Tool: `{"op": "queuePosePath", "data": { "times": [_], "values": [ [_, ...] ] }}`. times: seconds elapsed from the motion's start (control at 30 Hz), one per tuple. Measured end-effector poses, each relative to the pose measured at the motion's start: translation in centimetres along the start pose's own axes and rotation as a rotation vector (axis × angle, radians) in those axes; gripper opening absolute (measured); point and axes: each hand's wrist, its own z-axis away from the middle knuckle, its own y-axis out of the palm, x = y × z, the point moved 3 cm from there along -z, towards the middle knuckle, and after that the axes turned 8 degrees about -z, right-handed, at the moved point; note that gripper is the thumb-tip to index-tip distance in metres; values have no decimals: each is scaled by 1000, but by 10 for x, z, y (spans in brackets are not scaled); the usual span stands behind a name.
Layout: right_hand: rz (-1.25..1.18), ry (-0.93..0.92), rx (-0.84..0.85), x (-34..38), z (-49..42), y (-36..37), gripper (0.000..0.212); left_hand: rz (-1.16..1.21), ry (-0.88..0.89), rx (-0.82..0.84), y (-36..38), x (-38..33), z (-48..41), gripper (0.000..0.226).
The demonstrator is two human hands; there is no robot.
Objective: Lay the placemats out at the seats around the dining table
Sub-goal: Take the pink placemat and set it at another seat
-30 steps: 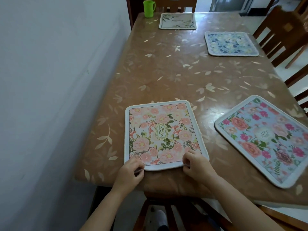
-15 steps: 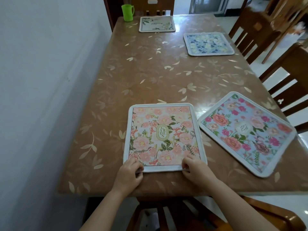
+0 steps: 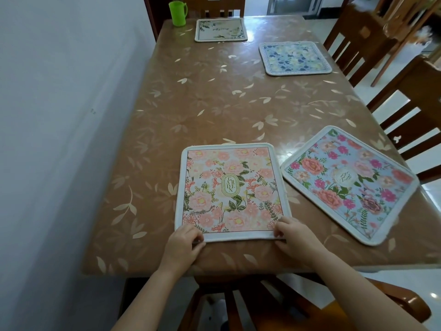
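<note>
A pink floral placemat [image 3: 231,187] lies flat at the near end of the brown dining table [image 3: 214,103]. My left hand [image 3: 183,242] pinches its near left corner and my right hand [image 3: 294,235] pinches its near right corner. To its right a blue placemat with pink roses [image 3: 348,182] lies skewed near the table's right edge. Farther off lie a blue-and-yellow placemat [image 3: 294,58] on the right side and a pale leafy placemat [image 3: 220,29] at the far end.
A green cup [image 3: 177,13] stands at the far left corner. A white wall [image 3: 59,139] runs along the table's left side. Wooden chairs [image 3: 358,44] stand along the right side, one at the far end, and one below me at the near end [image 3: 262,304].
The view has shifted, so the table sits further right in frame. Both hands stay on the pink placemat's near corners, and the mat now lies squarer to the near edge.
</note>
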Motion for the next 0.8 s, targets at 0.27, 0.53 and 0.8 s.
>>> {"op": "queuePosePath", "data": {
  "times": [0.27, 0.53, 0.8],
  "values": [
    [-90, 33, -96, 1, 5, 2, 5, -4, -11, 6, 1, -1, 3, 16],
    [-94, 54, -88, 1, 7, 5, 6, -11, -12, 10, 3, 0, 5, 19],
    [-109, 66, -67, 0, 9, 7, 5, -2, -14, 3, 3, 0, 9, 19]
  ]
}}
